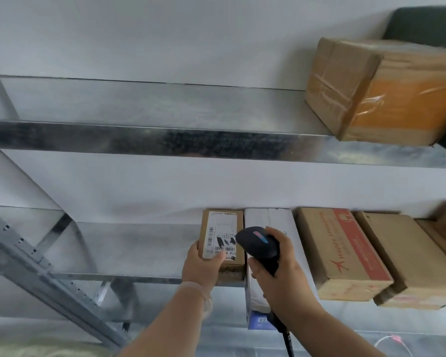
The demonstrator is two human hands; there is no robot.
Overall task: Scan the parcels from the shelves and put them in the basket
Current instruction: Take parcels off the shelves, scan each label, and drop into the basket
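Gripping the small parcel [223, 238] label-up with our left hand [201, 266], our right hand [281, 276], fingers wrapped round the scanner [258, 243], can read it.

The left hand [200, 264] grips a small labelled parcel [223, 238] on the lower metal shelf [139, 253]; the right hand [278, 279] holds a black barcode scanner [259, 242] over its label, beside a white box [281, 222]

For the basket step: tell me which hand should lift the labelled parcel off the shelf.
Left. The left hand grips the small labelled parcel at its near end; the right hand is full, holding the scanner over its label.
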